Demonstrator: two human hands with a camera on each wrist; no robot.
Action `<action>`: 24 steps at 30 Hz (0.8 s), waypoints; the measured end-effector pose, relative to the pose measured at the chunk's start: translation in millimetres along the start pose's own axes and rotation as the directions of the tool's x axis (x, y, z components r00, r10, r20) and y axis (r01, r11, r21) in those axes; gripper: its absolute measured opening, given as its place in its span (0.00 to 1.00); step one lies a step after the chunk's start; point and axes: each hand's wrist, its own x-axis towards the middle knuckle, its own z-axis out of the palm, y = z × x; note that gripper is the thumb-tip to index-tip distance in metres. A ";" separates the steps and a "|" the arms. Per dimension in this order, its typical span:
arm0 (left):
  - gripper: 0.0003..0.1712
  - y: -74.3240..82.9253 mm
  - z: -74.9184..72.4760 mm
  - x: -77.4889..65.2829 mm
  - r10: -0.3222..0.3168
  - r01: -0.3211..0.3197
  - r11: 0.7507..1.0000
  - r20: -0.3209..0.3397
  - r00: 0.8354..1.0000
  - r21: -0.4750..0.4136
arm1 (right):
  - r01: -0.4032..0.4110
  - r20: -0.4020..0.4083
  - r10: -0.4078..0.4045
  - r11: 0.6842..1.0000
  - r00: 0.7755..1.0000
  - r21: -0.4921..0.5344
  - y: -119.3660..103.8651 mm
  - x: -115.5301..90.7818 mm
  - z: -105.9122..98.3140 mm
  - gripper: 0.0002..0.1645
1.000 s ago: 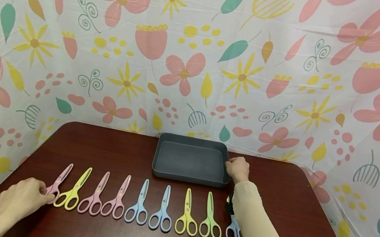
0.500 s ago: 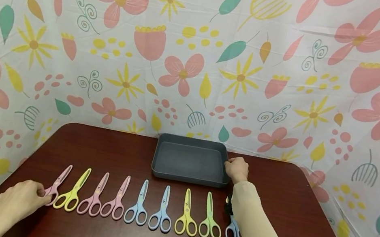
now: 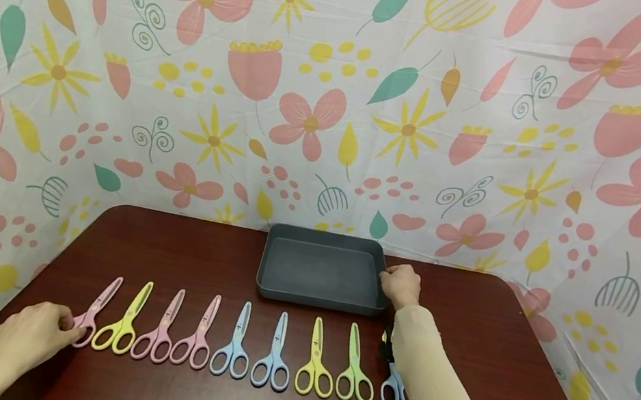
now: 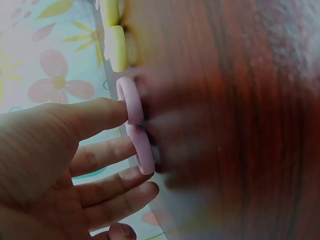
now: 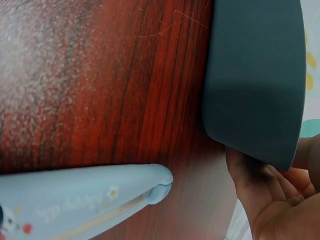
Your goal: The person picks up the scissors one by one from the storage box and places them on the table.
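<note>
My left hand [image 3: 30, 331] pinches the handles of the leftmost pink scissors [image 3: 106, 296] in the head view. Seen from the left wrist, the thumb lies against one pink handle loop [image 4: 132, 100] and fingers touch the other; the remaining fingers [image 4: 125, 202] are loosely bent. At the back of the table, my right hand [image 3: 402, 286] grips the right wall of a dark grey rectangular tray [image 3: 318, 300], with nothing lying in it. From the right wrist, fingers [image 5: 255, 182] show under the tray's end [image 5: 255, 100], and the thumb is partly hidden behind its rim.
A row of scissors continues rightward: yellow [image 3: 121, 329], two pink, two blue, yellow [image 3: 316, 365], green [image 3: 356, 371] and blue [image 3: 393, 391], the last partly under my right forearm. The dark red wooden table [image 3: 194, 257] meets a floral curtain [image 3: 336, 92] behind.
My left hand has shifted very slightly left, the pink handles with it. The right hand and tray hold the same place.
</note>
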 end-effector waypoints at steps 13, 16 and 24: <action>0.14 -3.5 1.0 0.2 0.009 -0.009 1.000 -0.005 1.000 0.000 | -0.010 -0.010 0.010 1.000 1.000 0.001 0.8 -0.1 1.2 0.20; 0.15 -3.1 1.4 -0.3 0.012 -0.012 1.000 -0.011 1.000 -0.002 | -0.011 -0.011 0.012 1.000 1.000 0.005 1.0 0.5 1.3 0.20; 0.16 -2.4 1.7 -0.3 0.023 -0.023 1.000 -0.020 1.000 0.002 | 0.003 -0.018 -0.003 1.000 1.000 0.000 0.2 2.4 0.7 0.20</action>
